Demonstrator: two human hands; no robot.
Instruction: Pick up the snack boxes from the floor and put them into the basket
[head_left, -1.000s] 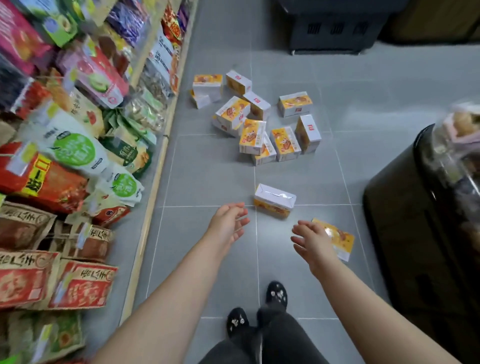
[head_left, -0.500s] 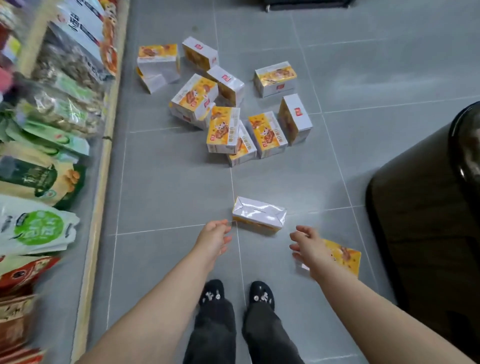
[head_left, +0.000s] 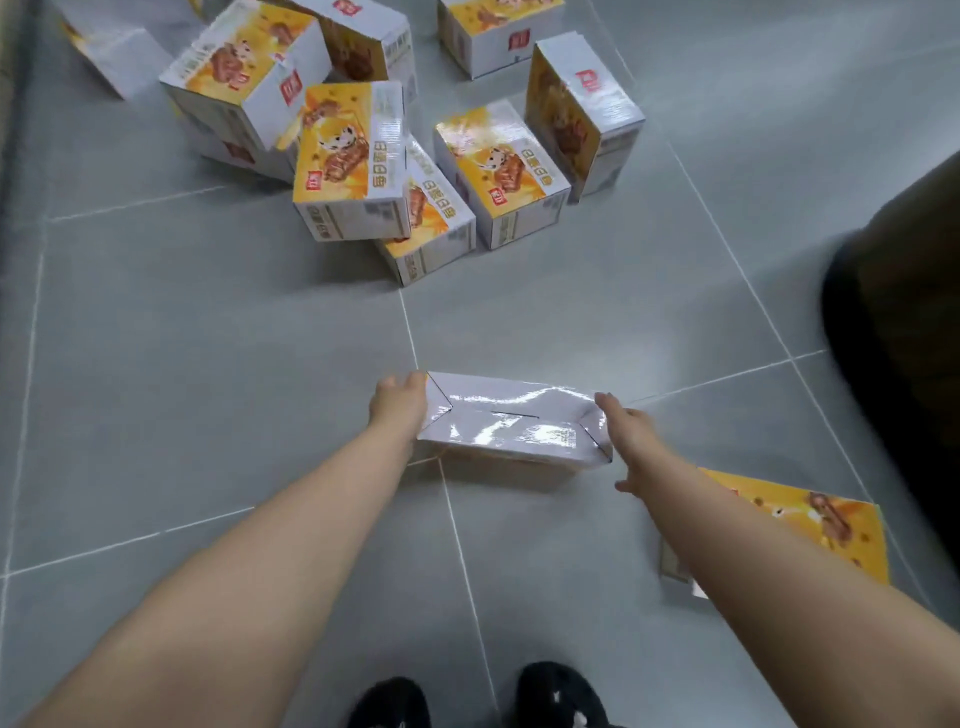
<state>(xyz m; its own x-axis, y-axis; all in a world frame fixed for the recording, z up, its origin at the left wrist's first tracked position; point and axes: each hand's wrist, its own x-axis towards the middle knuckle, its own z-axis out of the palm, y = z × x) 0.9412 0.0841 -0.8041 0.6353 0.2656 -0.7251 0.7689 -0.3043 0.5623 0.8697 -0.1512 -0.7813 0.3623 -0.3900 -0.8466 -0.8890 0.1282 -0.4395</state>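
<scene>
A snack box (head_left: 511, 421) lies on the grey tiled floor with its white, glossy underside up, straight ahead of me. My left hand (head_left: 397, 402) is at its left end with the fingers curled over that end. At the right end my right hand (head_left: 623, 436) has its fingers lying straight against the box and the thumb sticking out. A second box (head_left: 810, 525) lies flat, yellow face up, partly hidden under my right forearm. Several more yellow and white boxes form a pile (head_left: 353, 156) further away. No basket is in view.
A dark, rounded object (head_left: 909, 312) stands on the floor at the right edge. My black shoes (head_left: 561, 691) show at the bottom. Bare floor tiles (head_left: 182, 338) stretch to the left of the near box.
I have bent lower and closer to the floor. Both hands have reached forward from short of the white-bottomed box to its two ends. The shelf at the left has left the view.
</scene>
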